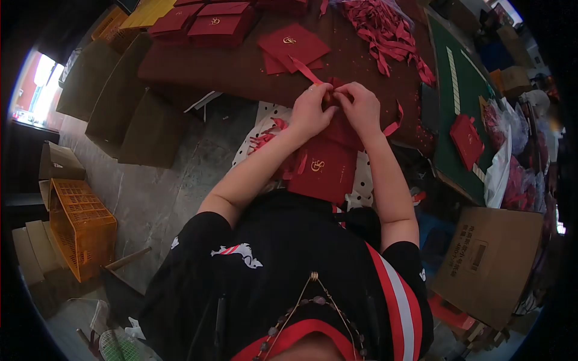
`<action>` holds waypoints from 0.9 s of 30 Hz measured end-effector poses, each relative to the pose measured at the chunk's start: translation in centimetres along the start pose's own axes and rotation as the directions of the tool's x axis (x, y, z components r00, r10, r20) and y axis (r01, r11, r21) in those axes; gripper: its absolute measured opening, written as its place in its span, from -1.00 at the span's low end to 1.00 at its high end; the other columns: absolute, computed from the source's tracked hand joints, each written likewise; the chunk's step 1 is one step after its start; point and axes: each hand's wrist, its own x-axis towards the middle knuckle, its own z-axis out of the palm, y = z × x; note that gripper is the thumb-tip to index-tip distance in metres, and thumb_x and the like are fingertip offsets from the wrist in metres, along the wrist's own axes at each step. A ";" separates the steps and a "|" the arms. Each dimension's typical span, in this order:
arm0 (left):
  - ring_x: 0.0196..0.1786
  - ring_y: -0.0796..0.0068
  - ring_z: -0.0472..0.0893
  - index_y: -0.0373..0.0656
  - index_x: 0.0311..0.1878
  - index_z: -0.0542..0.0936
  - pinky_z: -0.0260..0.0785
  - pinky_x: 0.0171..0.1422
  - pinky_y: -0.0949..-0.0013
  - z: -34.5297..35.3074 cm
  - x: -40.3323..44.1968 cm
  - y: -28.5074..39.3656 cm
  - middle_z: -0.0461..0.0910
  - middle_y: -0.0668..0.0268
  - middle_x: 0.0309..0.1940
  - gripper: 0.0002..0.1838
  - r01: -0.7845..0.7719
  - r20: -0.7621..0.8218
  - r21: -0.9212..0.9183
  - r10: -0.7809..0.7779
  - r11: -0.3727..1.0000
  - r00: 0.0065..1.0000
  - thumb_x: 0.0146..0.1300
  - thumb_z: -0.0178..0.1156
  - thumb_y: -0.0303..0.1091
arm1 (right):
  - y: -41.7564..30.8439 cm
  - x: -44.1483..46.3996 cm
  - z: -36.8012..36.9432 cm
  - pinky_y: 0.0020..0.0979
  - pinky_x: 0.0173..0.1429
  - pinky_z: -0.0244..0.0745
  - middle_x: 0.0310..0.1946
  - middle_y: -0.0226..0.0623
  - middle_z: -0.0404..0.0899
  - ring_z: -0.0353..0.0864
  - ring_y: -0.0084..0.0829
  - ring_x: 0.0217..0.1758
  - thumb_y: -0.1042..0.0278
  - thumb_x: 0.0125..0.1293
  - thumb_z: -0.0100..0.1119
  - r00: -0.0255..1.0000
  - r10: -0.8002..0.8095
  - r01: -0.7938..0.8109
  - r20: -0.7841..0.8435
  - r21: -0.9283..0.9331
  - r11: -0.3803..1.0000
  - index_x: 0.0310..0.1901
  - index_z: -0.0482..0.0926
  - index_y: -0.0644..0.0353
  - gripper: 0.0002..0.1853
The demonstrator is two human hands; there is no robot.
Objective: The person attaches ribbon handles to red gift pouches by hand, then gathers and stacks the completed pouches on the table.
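At the near edge of the brown-covered table, my left hand point(310, 110) and my right hand point(361, 108) are close together, fingers pinched on a red ribbon point(306, 70). One ribbon tail runs up and left past my left hand; another hangs to the right of my right hand. Under my hands lies a dark red paper piece point(341, 129), partly covered by them. The exact spot where the fingertips meet the ribbon is hard to make out. Across my lap rests a red paper bag point(319, 174) with a gold emblem.
Flat red pieces point(295, 45) lie beyond my hands, with stacked red bags point(221, 24) at the back left and a heap of red ribbons point(385, 33) at the back right. A green board point(451, 108) stands right. Cardboard boxes point(487, 265) and an orange crate point(82, 228) flank me.
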 end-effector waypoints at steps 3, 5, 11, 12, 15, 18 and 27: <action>-0.04 0.06 0.57 -0.20 0.09 0.60 0.47 0.03 0.18 -0.9 0.9 -1.5 0.53 0.06 -0.09 -0.56 -0.025 0.072 -0.202 0.040 0.979 0.997 0.06 0.30 -0.50 | -0.2 -0.1 -0.8 -0.17 -0.13 0.53 -0.32 -0.31 0.66 0.65 -0.17 -0.20 0.21 0.16 0.43 0.991 -0.048 0.030 -0.128 -0.141 0.990 -0.31 0.69 0.12 -0.81; -0.02 0.08 0.54 -0.11 0.07 0.68 0.46 0.05 0.19 -1.5 1.4 -2.3 0.54 0.07 -0.07 -0.60 -0.148 0.076 -0.073 0.154 0.986 0.985 0.10 0.27 -0.49 | 0.3 -0.3 -1.1 -0.21 -0.10 0.53 -0.31 -0.35 0.67 0.64 -0.20 -0.16 0.20 0.14 0.45 0.998 0.028 -0.036 -0.061 -0.130 0.991 -0.31 0.71 0.11 -0.81; -0.01 0.03 0.53 -0.02 -0.05 0.74 0.45 0.11 0.13 -0.3 2.3 -2.6 0.55 0.12 -0.10 -0.71 -0.130 0.037 0.137 0.126 0.982 0.991 0.11 0.31 -0.43 | 2.1 -0.4 0.2 -0.26 0.04 0.53 -0.21 -0.36 0.70 0.63 -0.27 -0.05 0.17 0.11 0.49 0.947 0.279 -0.301 0.160 0.137 0.944 -0.26 0.78 0.06 -0.79; -0.02 0.03 0.53 -0.03 -0.11 0.75 0.48 0.07 0.11 -0.3 2.4 -2.3 0.56 0.15 -0.13 -0.75 -0.122 0.039 0.191 0.117 0.974 0.992 0.11 0.32 -0.40 | 2.0 -0.4 0.1 -0.26 0.07 0.53 -0.18 -0.34 0.70 0.63 -0.28 -0.06 0.18 0.11 0.49 0.951 0.263 -0.283 0.164 0.115 0.952 -0.22 0.79 0.06 -0.77; -0.06 0.08 0.57 -0.05 -0.22 0.73 0.52 -0.02 0.09 -0.9 2.5 -1.5 0.57 0.23 -0.16 -0.86 -0.187 0.110 0.295 0.161 0.937 0.981 0.13 0.31 -0.37 | 2.1 -0.4 -1.0 -0.22 0.12 0.53 -0.16 -0.31 0.69 0.63 -0.26 -0.06 0.17 0.09 0.51 0.950 0.221 -0.261 0.219 0.176 0.949 -0.15 0.77 0.09 -0.69; -0.10 0.12 0.61 -0.05 -0.29 0.70 0.55 -0.09 0.10 -1.6 3.4 -1.3 0.58 0.28 -0.15 -0.92 -0.311 0.192 0.407 0.252 0.859 0.948 0.16 0.28 -0.36 | 2.5 -0.6 -1.5 -0.20 0.18 0.51 -0.11 -0.32 0.67 0.61 -0.23 0.01 0.16 0.07 0.52 0.976 0.125 -0.127 0.176 0.002 0.992 -0.08 0.74 0.10 -0.61; -0.03 0.08 0.61 -0.11 -0.09 0.67 0.52 -0.03 0.05 -9.3 4.4 -3.1 0.56 0.17 -0.08 -0.77 -0.059 0.043 0.654 0.040 0.755 0.998 0.18 0.32 -0.31 | 2.7 -0.7 -1.2 -0.19 0.26 0.47 -0.05 -0.35 0.63 0.54 -0.20 0.12 0.13 0.02 0.54 0.986 0.132 -0.113 0.101 -0.173 0.978 -0.06 0.74 0.06 -0.58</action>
